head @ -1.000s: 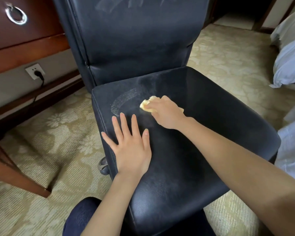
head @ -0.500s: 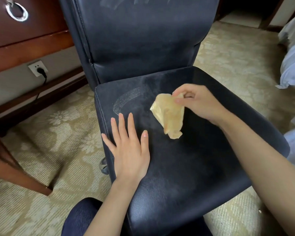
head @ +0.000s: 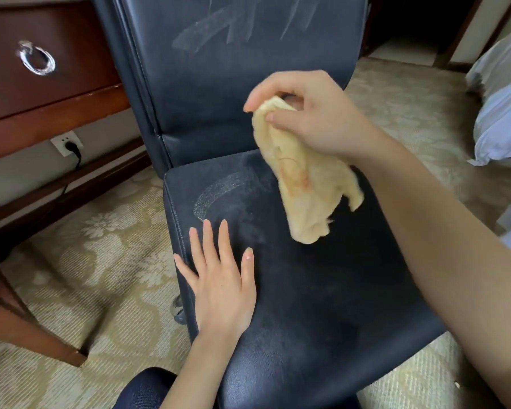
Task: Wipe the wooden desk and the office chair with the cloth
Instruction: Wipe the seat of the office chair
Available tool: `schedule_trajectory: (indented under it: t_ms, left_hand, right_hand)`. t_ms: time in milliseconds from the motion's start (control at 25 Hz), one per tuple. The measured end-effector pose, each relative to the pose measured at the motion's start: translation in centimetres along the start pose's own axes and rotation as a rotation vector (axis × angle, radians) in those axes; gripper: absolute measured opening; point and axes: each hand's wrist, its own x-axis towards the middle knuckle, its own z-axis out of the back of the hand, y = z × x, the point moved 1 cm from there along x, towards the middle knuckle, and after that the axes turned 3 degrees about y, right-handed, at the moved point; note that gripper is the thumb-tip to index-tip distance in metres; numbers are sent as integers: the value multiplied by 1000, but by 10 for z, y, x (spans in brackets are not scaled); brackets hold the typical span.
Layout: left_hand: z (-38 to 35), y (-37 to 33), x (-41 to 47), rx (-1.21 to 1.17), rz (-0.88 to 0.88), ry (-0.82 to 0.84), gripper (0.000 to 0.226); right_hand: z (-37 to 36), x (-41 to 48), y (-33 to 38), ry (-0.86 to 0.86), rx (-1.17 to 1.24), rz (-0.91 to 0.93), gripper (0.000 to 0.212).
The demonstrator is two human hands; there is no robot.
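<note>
My left hand [head: 222,287] lies open and flat on the chair [head: 322,290], I judge to steady it, while my right hand [head: 313,113] pinches the cloth [head: 307,190], which hangs clear above the chair, likely for refolding.

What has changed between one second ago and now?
The right hand lifted the yellow cloth off the chair seat and raised it in front of the backrest; the cloth now hangs loose from its grip. The left hand stayed flat on the seat, and the curved wipe mark remains.
</note>
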Motion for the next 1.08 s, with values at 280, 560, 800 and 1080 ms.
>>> schedule_trajectory:
  t_ms: [280,560,800,1080]
  left_hand:
    - [2,0,1,-14,10,-23,76]
    - [1,-1,3,28,-9,-8,76]
    - [1,-1,2,9,-3,-5,76]
    - [0,-1,2,-18,12,-4,76]
  right_hand:
    - [26,-13,-33,68,-213,-147,34]
    - [16,-32,-79,192,-641,-426,42]
    - [-46,-58,-67,438,-78,-318,44]
    - [-64,-106,-105,358,-389,-479,54]
